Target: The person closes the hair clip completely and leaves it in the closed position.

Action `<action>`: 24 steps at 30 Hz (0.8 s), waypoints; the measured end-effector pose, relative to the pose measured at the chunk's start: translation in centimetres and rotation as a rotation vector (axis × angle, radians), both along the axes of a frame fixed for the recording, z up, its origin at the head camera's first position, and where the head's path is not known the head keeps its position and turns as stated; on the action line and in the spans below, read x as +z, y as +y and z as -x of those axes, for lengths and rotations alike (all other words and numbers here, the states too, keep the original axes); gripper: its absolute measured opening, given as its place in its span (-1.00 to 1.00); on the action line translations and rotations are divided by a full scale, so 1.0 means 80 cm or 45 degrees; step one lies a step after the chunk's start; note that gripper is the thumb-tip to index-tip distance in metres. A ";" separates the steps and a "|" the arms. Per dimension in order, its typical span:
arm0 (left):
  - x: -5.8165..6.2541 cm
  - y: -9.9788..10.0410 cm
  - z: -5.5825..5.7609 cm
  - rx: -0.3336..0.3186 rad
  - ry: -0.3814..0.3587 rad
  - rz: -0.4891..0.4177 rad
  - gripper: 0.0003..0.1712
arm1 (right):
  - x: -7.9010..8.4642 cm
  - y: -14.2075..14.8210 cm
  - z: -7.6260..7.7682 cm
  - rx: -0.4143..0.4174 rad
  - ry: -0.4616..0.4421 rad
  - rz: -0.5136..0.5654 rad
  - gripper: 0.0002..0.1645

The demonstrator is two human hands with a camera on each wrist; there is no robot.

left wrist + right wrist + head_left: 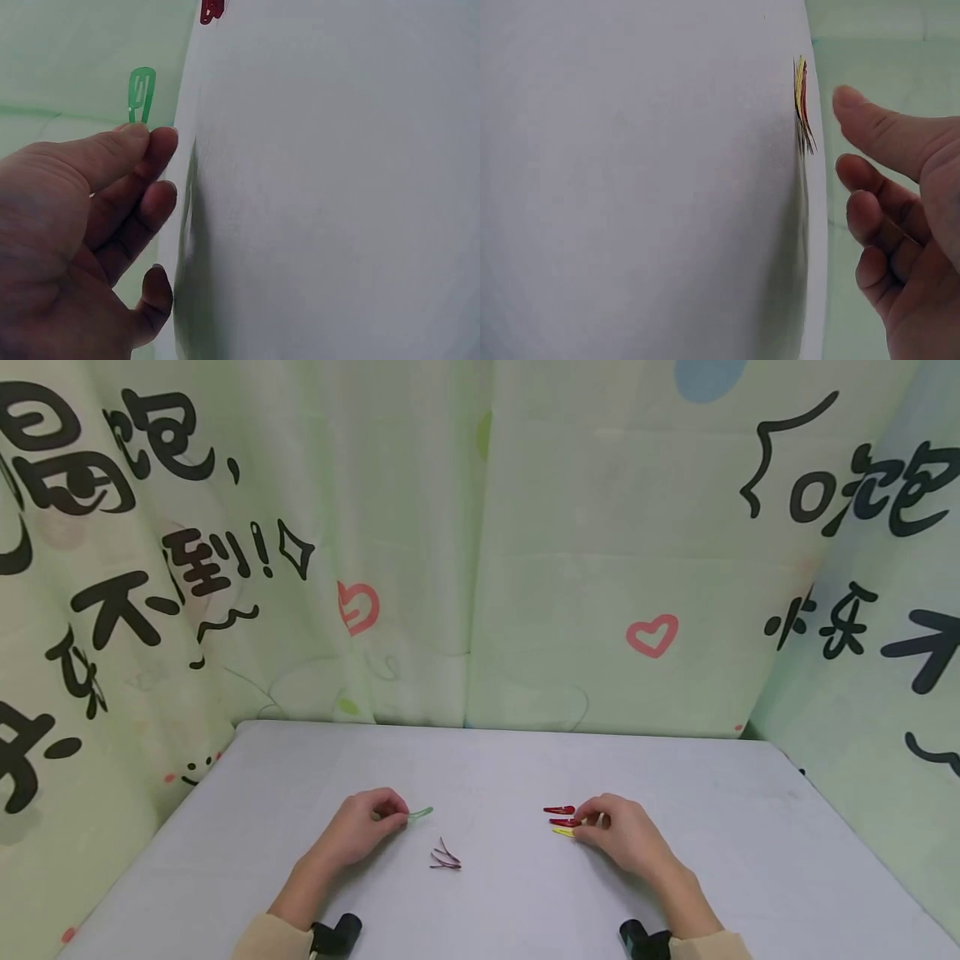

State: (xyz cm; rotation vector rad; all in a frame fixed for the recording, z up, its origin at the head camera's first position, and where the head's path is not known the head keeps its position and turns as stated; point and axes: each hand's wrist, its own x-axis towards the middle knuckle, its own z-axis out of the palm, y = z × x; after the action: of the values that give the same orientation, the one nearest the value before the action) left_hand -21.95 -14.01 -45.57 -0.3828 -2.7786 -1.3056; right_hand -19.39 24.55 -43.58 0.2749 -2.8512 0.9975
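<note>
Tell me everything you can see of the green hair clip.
The green snap hair clip is small, flat and slender, one even green, with a broad rounded end and long slots inside its frame. Whether it is metal or plastic cannot be told. The left hand pinches its narrow end between thumb and finger, hiding that tip; the rounded end points away from the hand. It appears raised above the white table, and nothing else touches it.
</note>
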 end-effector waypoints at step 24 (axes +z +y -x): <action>0.041 0.037 -0.025 0.074 0.169 -0.329 -0.88 | 0.040 -0.063 -0.010 0.189 0.199 0.301 -0.82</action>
State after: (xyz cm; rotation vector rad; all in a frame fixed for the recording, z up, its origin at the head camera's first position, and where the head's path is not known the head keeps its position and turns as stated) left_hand -19.96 -11.08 -42.28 -0.3559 -2.4544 -1.5388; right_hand -18.61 19.55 -40.34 0.5216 -2.5736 1.2665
